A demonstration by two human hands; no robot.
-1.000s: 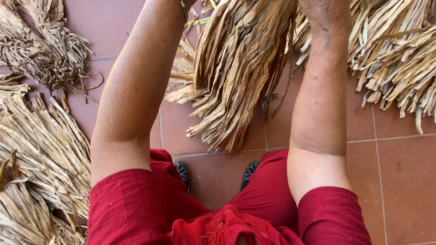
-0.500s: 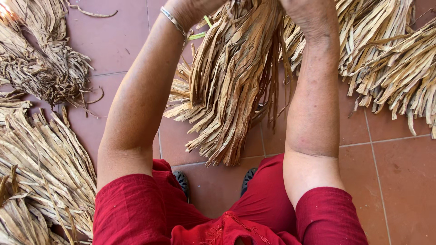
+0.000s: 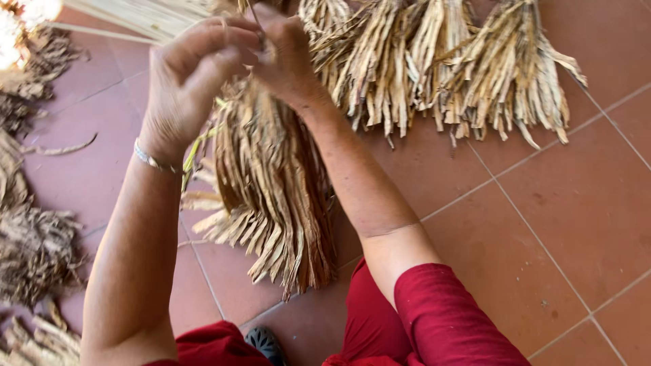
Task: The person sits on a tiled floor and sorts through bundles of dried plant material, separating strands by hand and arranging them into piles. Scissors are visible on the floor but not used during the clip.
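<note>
Seen from above, over a red-tiled floor (image 3: 556, 224). Left hand (image 3: 186, 81) raised near the top of the view, fingers curled in, thumb and forefinger pinched toward the head of a bundle of dried leaf strips (image 3: 271, 183); a thin silver bracelet (image 3: 152, 160) around that wrist. Right hand (image 3: 285, 54) just beside the left and touching it, closed tight around the gathered top of the same bundle, apparently nipping a thin strand at the tip, though too small to tell for sure. Bundle hanging down between the two forearms, tan and ragged, fanning out toward the lower end, that end close above or resting on the tiles, which one could not be told. Beyond the hands, a row of similar finished bundles (image 3: 447, 74) laid on the floor, side by side, cut ends fanned toward the viewer. At the far left, loose heaps of darker dried leaves (image 3: 34, 251), well apart from the held bundle. At the bottom edge, red sleeves (image 3: 447, 318) and a dark shoe tip (image 3: 266, 342) between them.
</note>
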